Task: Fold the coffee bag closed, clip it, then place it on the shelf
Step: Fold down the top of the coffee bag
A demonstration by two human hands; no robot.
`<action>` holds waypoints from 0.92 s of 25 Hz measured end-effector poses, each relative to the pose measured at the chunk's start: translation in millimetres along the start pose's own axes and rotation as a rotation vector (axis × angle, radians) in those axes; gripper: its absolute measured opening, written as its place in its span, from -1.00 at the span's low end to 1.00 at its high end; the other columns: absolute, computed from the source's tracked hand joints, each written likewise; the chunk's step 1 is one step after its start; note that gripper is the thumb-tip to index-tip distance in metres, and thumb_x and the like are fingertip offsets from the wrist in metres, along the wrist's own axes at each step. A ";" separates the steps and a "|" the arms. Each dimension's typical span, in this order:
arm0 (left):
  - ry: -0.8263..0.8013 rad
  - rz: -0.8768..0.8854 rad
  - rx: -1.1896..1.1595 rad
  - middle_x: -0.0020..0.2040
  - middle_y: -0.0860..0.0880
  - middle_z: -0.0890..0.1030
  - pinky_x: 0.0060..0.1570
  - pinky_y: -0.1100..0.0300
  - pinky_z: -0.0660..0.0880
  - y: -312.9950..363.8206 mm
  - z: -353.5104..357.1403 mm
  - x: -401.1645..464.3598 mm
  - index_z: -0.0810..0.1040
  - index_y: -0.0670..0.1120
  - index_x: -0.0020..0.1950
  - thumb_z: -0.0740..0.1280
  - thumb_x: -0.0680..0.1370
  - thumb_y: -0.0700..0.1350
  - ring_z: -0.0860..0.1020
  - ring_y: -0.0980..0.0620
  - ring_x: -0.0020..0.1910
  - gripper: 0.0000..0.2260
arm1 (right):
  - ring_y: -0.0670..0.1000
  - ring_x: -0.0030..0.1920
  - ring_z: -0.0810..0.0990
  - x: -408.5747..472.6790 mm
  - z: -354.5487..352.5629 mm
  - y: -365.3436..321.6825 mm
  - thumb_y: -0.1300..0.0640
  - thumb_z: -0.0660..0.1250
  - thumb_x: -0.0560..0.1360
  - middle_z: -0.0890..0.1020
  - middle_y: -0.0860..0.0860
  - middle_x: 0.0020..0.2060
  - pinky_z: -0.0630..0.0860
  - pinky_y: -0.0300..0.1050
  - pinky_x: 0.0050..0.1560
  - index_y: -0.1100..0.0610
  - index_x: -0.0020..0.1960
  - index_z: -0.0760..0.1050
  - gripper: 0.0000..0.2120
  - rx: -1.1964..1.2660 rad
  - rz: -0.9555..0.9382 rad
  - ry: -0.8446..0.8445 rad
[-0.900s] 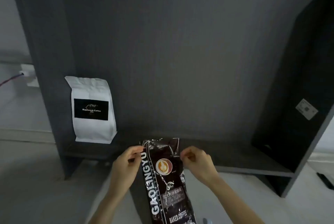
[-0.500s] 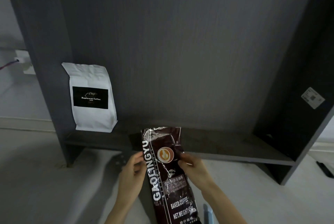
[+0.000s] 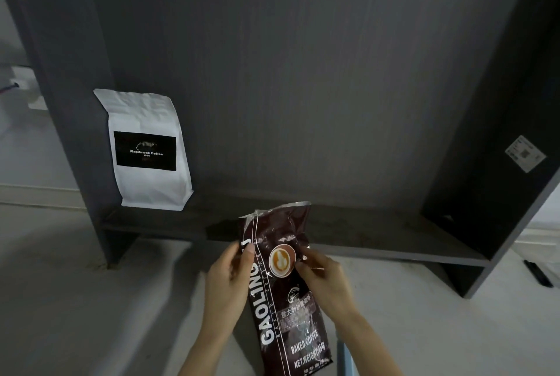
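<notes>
A dark brown glossy coffee bag (image 3: 283, 293) with white GAOLINGYU lettering stands upright in front of me, its crinkled top unfolded and reaching the shelf's front edge. My left hand (image 3: 227, 281) grips its left edge below the top. My right hand (image 3: 325, 278) pinches its right edge at the same height. A light blue object (image 3: 345, 357), perhaps the clip, lies low on the floor just right of the bag, mostly hidden by my right forearm. The dark grey shelf (image 3: 378, 242) runs across behind the bag.
A white Kopiluwak coffee bag (image 3: 147, 151) stands at the shelf's left end against the side panel. The shelf's right panel (image 3: 500, 163) carries a white sticker. A pale floor (image 3: 75, 300) lies below, with a dark object (image 3: 538, 272) at far right.
Both hands have slid down from the bag's top corners to its sides below the top. The bag stands higher in view, with more of its top free above my fingers.
</notes>
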State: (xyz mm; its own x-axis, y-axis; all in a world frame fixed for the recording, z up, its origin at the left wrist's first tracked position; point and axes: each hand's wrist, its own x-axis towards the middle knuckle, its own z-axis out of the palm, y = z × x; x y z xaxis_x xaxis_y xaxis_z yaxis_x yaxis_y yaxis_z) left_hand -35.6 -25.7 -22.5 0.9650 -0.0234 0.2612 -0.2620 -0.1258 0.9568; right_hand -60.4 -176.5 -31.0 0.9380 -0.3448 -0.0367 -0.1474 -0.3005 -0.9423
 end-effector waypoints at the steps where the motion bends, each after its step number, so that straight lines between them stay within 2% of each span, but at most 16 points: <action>1: 0.006 0.016 0.007 -0.22 -0.27 0.63 -0.23 0.08 0.39 1.8 1.0 0.0 0.53 0.05 -0.24 0.24 0.51 -0.05 0.53 -0.10 -0.26 -0.86 | 0.03 -0.06 0.62 -2.1 -0.9 0.4 0.19 0.29 0.46 0.63 0.07 -0.07 0.57 -0.08 0.01 0.08 0.15 0.50 -0.73 -0.021 -0.017 0.027; 4: -0.013 0.043 0.048 -0.29 -0.33 0.59 -0.31 0.16 0.33 5.2 1.5 -3.0 0.53 -0.09 -0.25 0.25 0.49 0.01 0.47 -0.03 -0.35 -0.78 | -0.11 -0.20 0.57 -9.0 -4.7 1.8 0.21 0.32 0.44 0.60 -0.02 -0.19 0.49 -0.41 -0.25 0.07 0.06 0.52 -0.80 -0.025 -0.056 0.113; 7: -0.029 0.051 0.069 -0.42 -0.25 0.50 -0.40 0.23 0.24 6.0 4.4 -4.8 0.50 -0.22 -0.27 0.20 0.43 0.10 0.37 -0.02 -0.41 -0.63 | -0.15 -0.26 0.56 -13.3 -8.6 4.5 0.25 0.33 0.43 0.57 -0.10 -0.35 0.44 -0.51 -0.40 0.08 -0.08 0.54 -0.88 0.016 -0.057 0.190; 9: -0.041 0.045 0.054 -0.40 -0.20 0.49 -0.34 0.15 0.27 6.0 5.9 -5.0 0.48 -0.24 -0.30 0.22 0.41 0.17 0.38 -0.01 -0.39 -0.56 | -0.20 -0.33 0.55 -14.8 -11.4 7.1 0.29 0.33 0.43 0.57 -0.10 -0.38 0.43 -0.53 -0.42 0.09 -0.15 0.54 -0.88 0.059 -0.061 0.217; 11: -0.036 0.038 0.042 -0.37 -0.21 0.53 -0.26 0.10 0.31 7.2 5.5 -4.9 0.50 -0.15 -0.31 0.25 0.41 0.15 0.43 0.01 -0.33 -0.64 | -0.24 -0.40 0.56 -17.1 -13.0 9.3 0.31 0.32 0.43 0.60 -0.09 -0.37 0.43 -0.52 -0.42 0.10 -0.20 0.54 -0.87 0.112 -0.063 0.216; 13: -0.012 0.007 0.054 -0.33 -0.28 0.61 -0.22 0.08 0.36 10.3 3.4 -2.5 0.56 -0.09 -0.30 0.29 0.43 0.04 0.50 -0.02 -0.31 -0.77 | -0.18 -0.38 0.57 -20.8 -14.3 11.8 0.31 0.32 0.43 0.62 -0.05 -0.37 0.45 -0.48 -0.42 0.09 -0.24 0.55 -0.85 0.176 -0.057 0.201; 15: 0.015 -0.030 0.054 -0.30 -0.14 0.69 -0.20 0.04 0.44 13.4 2.0 1.5 0.58 -0.05 -0.30 0.35 0.44 -0.07 0.58 -0.03 -0.30 -0.87 | -0.10 -0.35 0.56 -23.8 -16.3 14.0 0.30 0.32 0.43 0.62 -0.02 -0.37 0.46 -0.46 -0.41 0.07 -0.25 0.55 -0.83 0.202 -0.064 0.188; 17: 0.008 -0.002 0.118 -0.32 0.04 0.68 -0.14 0.05 0.50 17.4 1.5 5.3 0.59 -0.03 -0.18 0.37 0.42 -0.11 0.62 0.04 -0.26 -0.98 | -0.08 -0.34 0.55 -24.9 -18.5 15.4 0.29 0.33 0.43 0.61 -0.01 -0.38 0.45 -0.46 -0.41 0.06 -0.26 0.55 -0.83 0.207 -0.072 0.182; 19: 0.007 0.133 0.258 -0.20 0.18 0.58 -0.16 0.15 0.51 25.3 2.3 7.8 0.55 -0.05 0.01 0.36 0.43 -0.12 0.56 0.19 -0.20 -0.83 | -0.06 -0.34 0.55 -25.7 -19.1 15.8 0.29 0.33 0.42 0.60 -0.01 -0.40 0.45 -0.45 -0.40 0.05 -0.27 0.55 -0.83 0.210 -0.076 0.186; 21: 0.059 0.398 0.406 -0.10 0.11 0.55 -0.14 0.21 0.48 38.4 3.5 12.4 0.49 -0.03 0.11 0.33 0.44 -0.09 0.48 0.21 -0.13 -0.75 | -0.07 -0.33 0.56 -27.0 -18.0 14.8 0.29 0.32 0.42 0.62 -0.02 -0.38 0.46 -0.45 -0.40 0.05 -0.26 0.54 -0.82 0.205 -0.074 0.195; 23: 0.046 0.626 0.584 -0.07 0.01 0.59 -0.06 0.15 0.44 52.8 9.8 18.1 0.48 -0.02 0.09 0.23 0.44 -0.02 0.43 0.15 -0.07 -0.75 | -0.11 -0.33 0.57 -28.1 -17.5 13.3 0.30 0.32 0.43 0.62 -0.03 -0.37 0.46 -0.46 -0.41 0.02 -0.27 0.53 -0.79 0.197 -0.079 0.202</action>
State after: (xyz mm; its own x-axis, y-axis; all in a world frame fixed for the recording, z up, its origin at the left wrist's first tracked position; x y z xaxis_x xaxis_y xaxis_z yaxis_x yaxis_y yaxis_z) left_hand -31.9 -42.5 31.4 0.6400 -0.2200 0.7362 -0.6864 -0.5943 0.4191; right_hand -94.2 -186.4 -36.7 0.8595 -0.5034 0.0881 0.0063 -0.1619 -0.9868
